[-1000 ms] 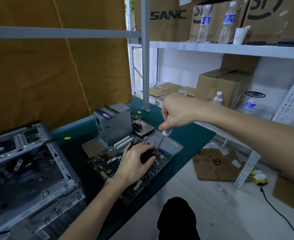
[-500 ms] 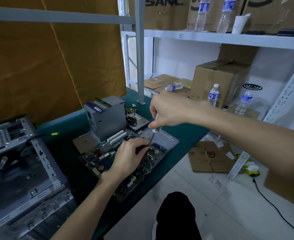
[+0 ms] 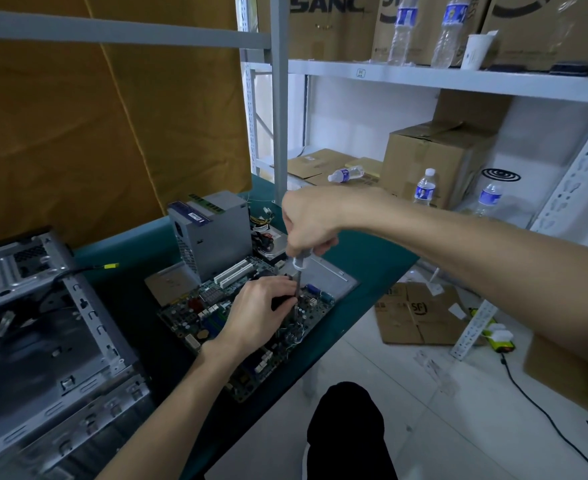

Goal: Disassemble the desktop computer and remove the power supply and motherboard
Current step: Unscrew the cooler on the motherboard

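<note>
Gripping a screwdriver (image 3: 298, 270) upright, the right hand (image 3: 311, 220) has its fingers curled round the handle. The left hand (image 3: 261, 308) curls over a dark part on the motherboard (image 3: 195, 311), mid-tabletop (image 3: 372, 268). Power supply (image 3: 212, 233) at 11 o'clock; case (image 3: 43, 341) at 9.

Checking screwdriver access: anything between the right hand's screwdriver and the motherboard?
Nothing visible. The right hand holds the screwdriver upright, shaft reaching the motherboard. The left hand grips a dark part beside the shaft, not under it.
</note>
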Motion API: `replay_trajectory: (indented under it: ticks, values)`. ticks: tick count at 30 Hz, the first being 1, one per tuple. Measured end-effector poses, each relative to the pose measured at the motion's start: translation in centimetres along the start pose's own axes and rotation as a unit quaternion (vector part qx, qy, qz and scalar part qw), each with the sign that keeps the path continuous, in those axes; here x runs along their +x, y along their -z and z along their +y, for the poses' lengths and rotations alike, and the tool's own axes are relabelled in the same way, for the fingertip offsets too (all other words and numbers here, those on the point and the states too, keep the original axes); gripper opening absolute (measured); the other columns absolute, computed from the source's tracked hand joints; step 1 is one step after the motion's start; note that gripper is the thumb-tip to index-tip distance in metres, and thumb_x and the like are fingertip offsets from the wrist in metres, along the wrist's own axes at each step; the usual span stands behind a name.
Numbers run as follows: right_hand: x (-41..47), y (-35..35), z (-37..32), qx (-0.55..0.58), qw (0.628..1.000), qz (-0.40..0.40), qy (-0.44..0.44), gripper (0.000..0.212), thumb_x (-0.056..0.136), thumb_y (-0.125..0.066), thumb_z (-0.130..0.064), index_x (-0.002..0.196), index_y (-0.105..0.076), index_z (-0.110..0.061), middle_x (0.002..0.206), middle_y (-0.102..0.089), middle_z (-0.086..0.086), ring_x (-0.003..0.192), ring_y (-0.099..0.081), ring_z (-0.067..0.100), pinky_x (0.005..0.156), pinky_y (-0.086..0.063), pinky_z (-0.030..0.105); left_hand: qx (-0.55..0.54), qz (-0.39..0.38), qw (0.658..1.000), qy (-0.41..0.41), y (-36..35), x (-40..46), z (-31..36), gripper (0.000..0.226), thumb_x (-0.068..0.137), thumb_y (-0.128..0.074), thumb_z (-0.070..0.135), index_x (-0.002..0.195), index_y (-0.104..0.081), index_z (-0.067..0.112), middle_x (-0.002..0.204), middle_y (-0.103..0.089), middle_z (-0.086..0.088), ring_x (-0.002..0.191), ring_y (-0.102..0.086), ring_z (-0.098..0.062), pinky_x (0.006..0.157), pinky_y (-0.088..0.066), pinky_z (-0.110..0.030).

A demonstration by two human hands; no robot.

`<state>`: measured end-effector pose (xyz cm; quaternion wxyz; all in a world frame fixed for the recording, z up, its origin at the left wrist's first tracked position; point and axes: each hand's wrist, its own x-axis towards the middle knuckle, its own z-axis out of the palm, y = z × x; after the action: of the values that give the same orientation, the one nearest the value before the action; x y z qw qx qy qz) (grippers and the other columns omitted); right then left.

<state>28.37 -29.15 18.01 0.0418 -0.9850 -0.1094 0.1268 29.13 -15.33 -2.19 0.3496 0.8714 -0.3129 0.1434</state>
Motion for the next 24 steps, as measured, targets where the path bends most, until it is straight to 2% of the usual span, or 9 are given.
replay_trajectory:
  ticks: [4, 8, 10, 12, 14, 16, 20, 22, 24]
  values:
    - [0.4, -0.8, -0.2, 0.057, 0.995, 0.068, -0.046, 0.024, 0.090, -0.069, -0.008, 0.069, -0.064, 0.002, 0.042, -0.061, 0.008, 0.034, -0.061, 0.020, 0.036, -0.046, 0.023, -0.004, -0.004, 1.000, -0.004, 0.0, -0.2, -0.2, 0.027, 0.093, -0.073, 0.018, 0.119, -0.076, 0.026, 0.124, -0.071, 0.014, 0.125, -0.056, -0.002, 0.108, -0.043, -0.024]
    - [0.1, -0.4, -0.5, -0.032, 0.999, 0.031, -0.022, 0.031, 0.089, -0.074, -0.021, 0.062, -0.066, -0.007, 0.039, -0.058, -0.002, 0.032, -0.053, 0.011, 0.037, -0.044, 0.021, -0.011, -0.010, 1.000, 0.000, 0.2, 0.0, -0.4, 0.031, 0.093, -0.073, 0.020, 0.121, -0.074, 0.032, 0.125, -0.069, 0.019, 0.125, -0.055, -0.001, 0.108, -0.046, -0.029]
    - [0.1, -0.3, -0.8, -0.107, 0.992, 0.037, 0.056, 0.032, 0.082, -0.078, -0.027, 0.058, -0.067, -0.009, 0.042, -0.058, -0.005, 0.040, -0.053, 0.009, 0.045, -0.049, 0.027, -0.028, -0.013, 1.000, 0.003, 0.4, 0.2, -0.5, 0.029, 0.091, -0.075, 0.020, 0.117, -0.076, 0.032, 0.122, -0.070, 0.020, 0.122, -0.058, -0.002, 0.105, -0.049, -0.032]
    - [0.1, -0.1, -0.9, -0.149, 0.982, 0.027, 0.110, 0.023, 0.079, -0.082, -0.030, 0.071, -0.075, -0.010, 0.061, -0.069, -0.002, 0.060, -0.063, 0.010, 0.055, -0.052, 0.027, -0.027, -0.020, 0.999, 0.005, 0.5, 0.3, -0.4, 0.027, 0.089, -0.078, 0.022, 0.115, -0.077, 0.030, 0.122, -0.071, 0.017, 0.121, -0.059, -0.005, 0.105, -0.049, -0.034]
    - [-0.1, 0.5, -0.7, -0.143, 0.983, 0.013, 0.113, 0.018, 0.078, -0.086, -0.031, 0.081, -0.076, -0.016, 0.075, -0.073, -0.003, 0.074, -0.066, 0.010, 0.050, -0.042, 0.018, -0.015, -0.028, 0.999, 0.004, 0.5, 0.5, -0.4, 0.028, 0.089, -0.078, 0.023, 0.116, -0.077, 0.029, 0.123, -0.071, 0.015, 0.123, -0.059, -0.006, 0.106, -0.047, -0.035]
    - [-0.1, 0.8, -0.5, -0.136, 0.985, -0.001, 0.109, 0.019, 0.078, -0.087, -0.033, 0.085, -0.074, -0.020, 0.075, -0.068, -0.007, 0.073, -0.061, 0.006, 0.046, -0.036, 0.011, -0.003, -0.029, 1.000, 0.007, 0.5, 0.4, -0.4, 0.029, 0.089, -0.078, 0.023, 0.117, -0.076, 0.029, 0.125, -0.070, 0.015, 0.123, -0.058, -0.006, 0.107, -0.046, -0.035]
    - [0.0, 1.2, -0.4, -0.119, 0.990, -0.079, 0.010, 0.055, 0.086, -0.071, -0.063, 0.091, -0.073, -0.008, 0.069, -0.075, 0.003, 0.055, -0.066, 0.016, 0.050, -0.050, 0.024, 0.048, -0.018, 0.999, 0.009, 0.0, 0.3, -0.4, 0.030, 0.088, -0.078, 0.029, 0.118, -0.075, 0.029, 0.125, -0.068, 0.017, 0.122, -0.056, -0.007, 0.105, -0.042, -0.032]
    - [-0.1, 1.0, -0.5, -0.145, 0.986, -0.078, -0.011, 0.051, 0.093, -0.066, -0.056, 0.076, -0.071, -0.009, 0.057, -0.071, 0.003, 0.049, -0.063, 0.017, 0.051, -0.050, 0.026, 0.079, -0.015, 0.997, 0.012, -0.3, 0.2, -0.2, 0.035, 0.088, -0.078, 0.033, 0.122, -0.072, 0.030, 0.128, -0.066, 0.018, 0.124, -0.052, -0.005, 0.099, -0.034, -0.025]
    - [-0.1, 0.7, -0.4, -0.175, 0.983, -0.036, 0.040, 0.034, 0.090, -0.073, -0.042, 0.071, -0.072, -0.013, 0.058, -0.070, -0.001, 0.058, -0.063, 0.013, 0.054, -0.049, 0.025, 0.097, -0.007, 0.995, 0.011, -0.6, 0.1, -0.2, 0.040, 0.088, -0.078, 0.034, 0.126, -0.069, 0.031, 0.130, -0.064, 0.018, 0.126, -0.049, -0.006, 0.095, -0.031, -0.024]
